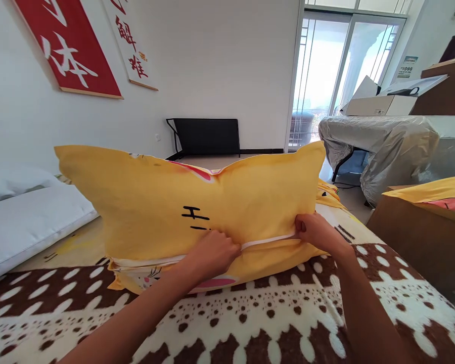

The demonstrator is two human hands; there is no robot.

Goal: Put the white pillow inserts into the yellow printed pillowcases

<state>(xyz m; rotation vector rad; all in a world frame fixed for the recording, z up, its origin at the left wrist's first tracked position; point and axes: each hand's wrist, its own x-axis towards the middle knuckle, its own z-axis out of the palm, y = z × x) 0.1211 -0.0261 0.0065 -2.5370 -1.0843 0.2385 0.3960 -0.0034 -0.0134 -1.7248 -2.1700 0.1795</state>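
The bed (pixel 273 323) fills the lower frame under a brown-and-white spotted blanket (pixel 307 313); at its far left lie white pillows (pixel 30 222), and off to the right a plastic-wrapped table (pixel 387 141) carries a white box (pixel 379 105); red banners (pixel 72 50) hang on the wall. Standing on edge across the middle of the blanket is the yellow pillow (pixel 167 202), its long opening turned toward the person; a white zipper line (pixel 269 241) runs along that lower edge, with a strip of white inner pillow showing at the left end. The left hand (pixel 212 255) rests on the seam near the middle, fingers curled down and pinched closed on the cloth there, perhaps on the slider, though that cannot be seen; the right hand (pixel 314 231) has its grip closed on the cloth at the right end of the zipper, holding it taut. The step in hand looks like closing the case over its filling; the next move probably calls for keeping the seam stretched straight between both hands while the left one travels along it, tucking in the white stuffing at the left so nothing catches.
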